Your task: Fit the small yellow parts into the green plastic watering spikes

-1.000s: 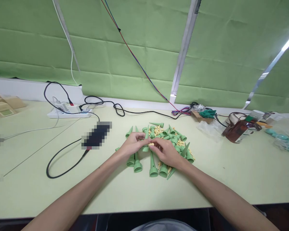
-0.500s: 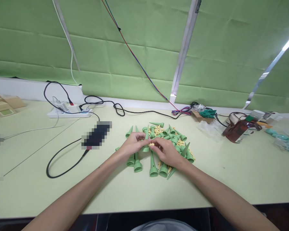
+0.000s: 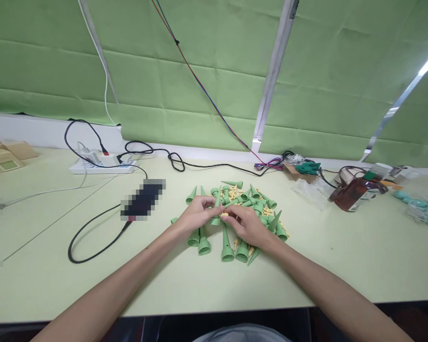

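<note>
My left hand (image 3: pixel 199 213) is closed around a green plastic watering spike (image 3: pixel 217 209), its pointed end up and its wide round end down. In the fingertips of my right hand (image 3: pixel 248 222) is a small yellow plastic valve (image 3: pixel 224 214), pressed against the side of that spike. Whether the valve sits in a hole there, I cannot tell. Beyond and around both hands lies a heap of more green spikes (image 3: pixel 258 209), mixed with small yellow valves (image 3: pixel 235 194). Several spikes, such as one loose spike (image 3: pixel 227 249), rest nearer to me with their wide ends toward the table's front edge.
To the left lies a blurred black phone (image 3: pixel 143 199) on a black cable, with a white power strip (image 3: pixel 103 166) behind it. A brown bottle (image 3: pixel 356 192), a plastic bag (image 3: pixel 312 192) and a small cardboard box (image 3: pixel 299 173) are on the right.
</note>
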The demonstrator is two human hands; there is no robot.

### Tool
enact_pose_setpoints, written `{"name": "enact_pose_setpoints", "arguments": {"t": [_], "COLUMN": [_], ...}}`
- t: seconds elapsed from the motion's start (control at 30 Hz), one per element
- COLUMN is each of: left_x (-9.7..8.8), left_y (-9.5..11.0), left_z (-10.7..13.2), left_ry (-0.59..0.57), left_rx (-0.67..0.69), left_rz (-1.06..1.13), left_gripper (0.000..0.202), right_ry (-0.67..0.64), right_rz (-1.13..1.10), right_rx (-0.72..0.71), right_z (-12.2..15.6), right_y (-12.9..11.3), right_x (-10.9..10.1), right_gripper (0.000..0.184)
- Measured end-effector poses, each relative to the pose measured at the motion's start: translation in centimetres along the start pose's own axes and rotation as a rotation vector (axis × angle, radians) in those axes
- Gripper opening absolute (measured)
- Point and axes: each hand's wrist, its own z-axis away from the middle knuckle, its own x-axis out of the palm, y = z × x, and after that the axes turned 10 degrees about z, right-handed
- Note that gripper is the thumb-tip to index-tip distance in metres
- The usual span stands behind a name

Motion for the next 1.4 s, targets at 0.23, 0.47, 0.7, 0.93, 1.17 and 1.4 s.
{"name": "enact_pose_setpoints", "arguments": {"t": [0.23,0.47,0.7,0.93,1.17,1.4], "left_x": [-0.06,-0.03,-0.05,0.01,0.19,0.11], "left_y": [-0.06,0.01,-0.08,0.03,0.25,0.04], "left_z": [-0.01,0.04,0.06,0.09,0.21,0.11], "left_ry": [-0.007,-0.023,-0.023,-0.020,-0.016,-0.023], "left_rx": [0.009,0.020,0.035,0.036,0.027,0.035], "left_rz": [-0.001,-0.007,-0.025,-0.028,-0.006,-0.011], "left_gripper": [0.030,0.033,0.033,0.032,0.034,0.033], "right_ry": [0.004,-0.006,-0.022,-0.031,-0.041,-0.044], "right_rz": [0.014,0.037,0.040,0.041,0.046,0.053], "right_rx": [-0.004,0.003,-0.005,-0.015,-0.012,-0.013], "right_z": [0.12,0.16,0.16,0.12,0.07,0.04], "right_y": [0.18,0.16,0.16,0.09,0.01,0.03], "right_x": [0.15,0.14,0.04,-0.03,-0.12,-0.07], "right_gripper": [0.016,0.019,0.022,0.026,0.030,0.032]}}
